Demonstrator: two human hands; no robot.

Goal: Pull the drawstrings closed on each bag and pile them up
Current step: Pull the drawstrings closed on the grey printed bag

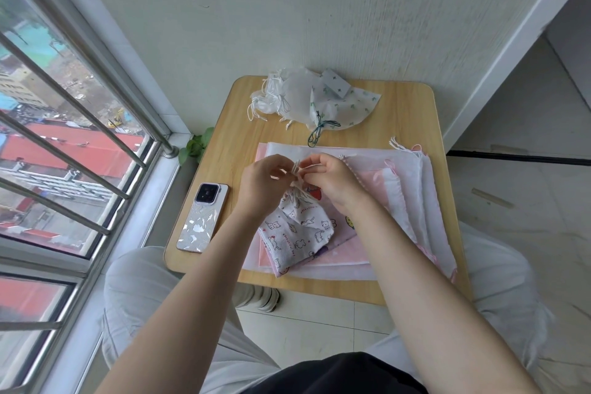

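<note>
Knees in pale trousers [150, 291] frame the near edge of a small wooden table [412, 112], with a shoe [267, 299] showing on the floor under it at 6 o'clock. Both forearms reach in from the bottom toward the table's middle. The left hand [260, 185] and the right hand [332, 181] meet over a small cat-print bag [295, 229], fingers curled, each pinching the white drawstrings [297, 169] between thumb and fingertips; the cords stand up from the bag's gathered neck between the two hands. The neck looks bunched tight, and the bag's body hangs down toward 6 o'clock, resting on a stack of flat bags [406, 189] in pink and white that covers the table's centre and spreads toward 3 o'clock, their cord ends poking out at the far right corner. A phone [203, 217] in a patterned case lies face down at 9 o'clock, well apart from the stack. At 12 o'clock, by the wall, sits a pile of closed bags [287, 96]: sheer white ones with white cords on the left, touching a white bag with green print [339, 102] whose dark cord trails toward the stack. Green leaves [195, 145] peek out at 10 o'clock beside the window rail [96, 125]
</note>
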